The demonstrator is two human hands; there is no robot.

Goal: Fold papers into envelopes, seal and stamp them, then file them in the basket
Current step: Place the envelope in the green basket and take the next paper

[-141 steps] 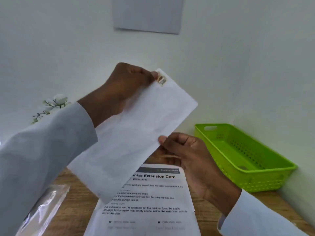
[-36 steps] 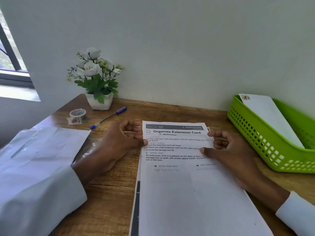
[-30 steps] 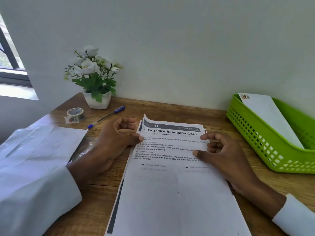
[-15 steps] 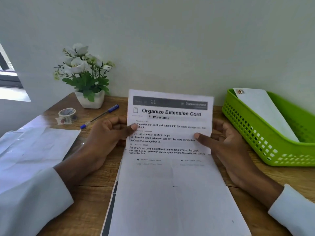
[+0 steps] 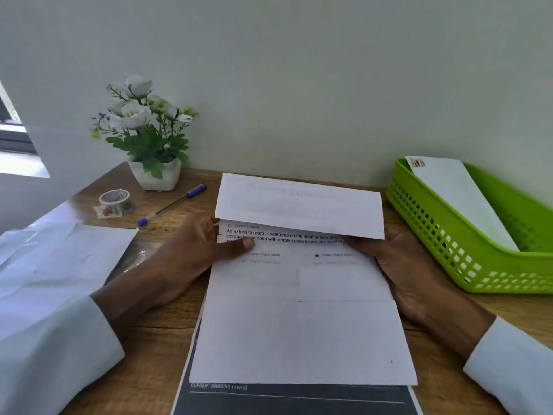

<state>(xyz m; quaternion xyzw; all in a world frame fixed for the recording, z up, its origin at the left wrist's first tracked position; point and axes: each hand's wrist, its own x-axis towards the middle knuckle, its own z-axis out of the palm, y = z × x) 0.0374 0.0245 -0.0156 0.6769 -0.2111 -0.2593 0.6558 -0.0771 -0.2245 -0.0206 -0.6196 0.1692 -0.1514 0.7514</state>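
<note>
Step in hand: first fold. Left hand (image 5: pixel 191 253) and right hand (image 5: pixel 398 265) each pinch the sheet (image 5: pixel 299 324), which lies on the tabletop (image 5: pixel 155 348), top third turned over. Next: align edges, crease flat.

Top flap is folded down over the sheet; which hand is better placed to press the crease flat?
Probably the left hand: it lies in full view, thumb on the sheet. The right hand is partly hidden under the flap.

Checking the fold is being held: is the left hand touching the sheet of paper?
Touching. The head view shows the left hand with its thumb pressed on the printed face of the sheet of paper, just below the folded-over top flap.
</note>
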